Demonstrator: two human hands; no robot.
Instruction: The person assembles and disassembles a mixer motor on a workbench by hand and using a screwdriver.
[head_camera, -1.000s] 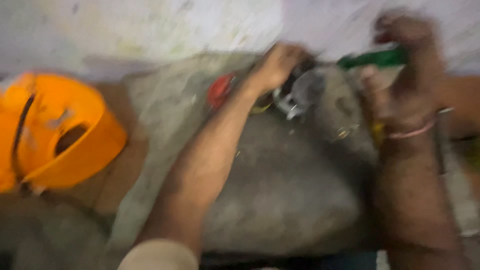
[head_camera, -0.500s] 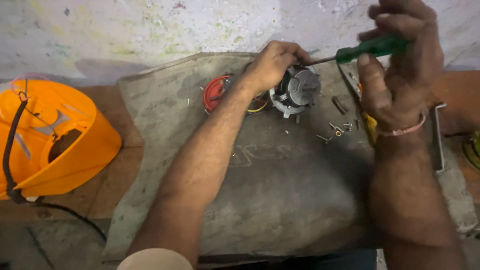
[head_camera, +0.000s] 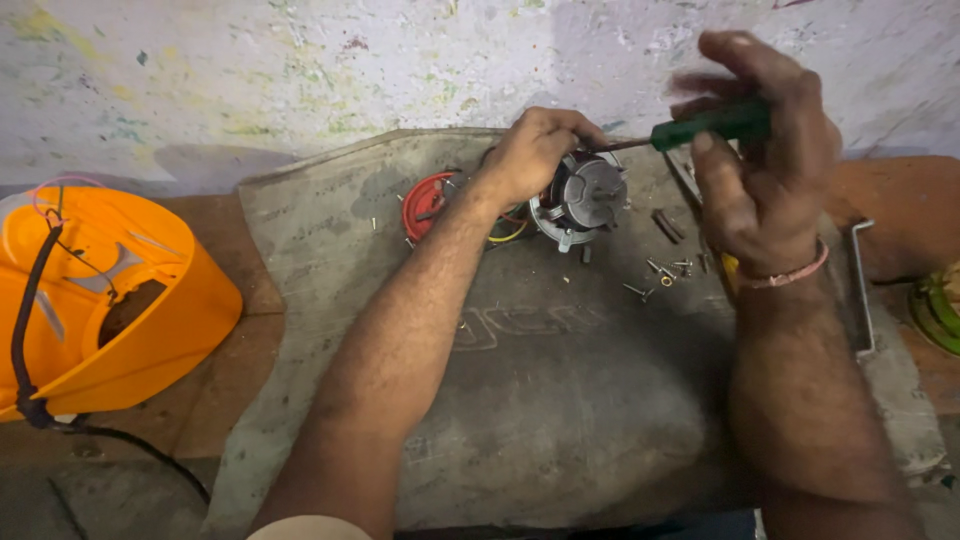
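Observation:
A small grey electric motor (head_camera: 588, 197) with coloured wires lies on a grey mat (head_camera: 560, 400) near the wall. My left hand (head_camera: 532, 152) grips the motor's left side and holds it in place. My right hand (head_camera: 765, 165) is closed around a green-handled screwdriver (head_camera: 712, 124), whose shaft points left and reaches the top of the motor. A red round part (head_camera: 428, 204) lies just left of the motor, partly behind my left wrist. Several loose screws (head_camera: 665, 270) are scattered on the mat to the right of the motor.
An orange plastic housing (head_camera: 100, 300) with a black cable (head_camera: 30, 330) lies at the left on the brown floor. A metal bracket (head_camera: 862, 290) sits at the mat's right edge, a green object (head_camera: 940, 310) beyond it. A stained wall (head_camera: 300, 70) runs behind.
The view has steadied after a blurred swing of the head. Both hands keep their grips; the screwdriver tip stays at the motor.

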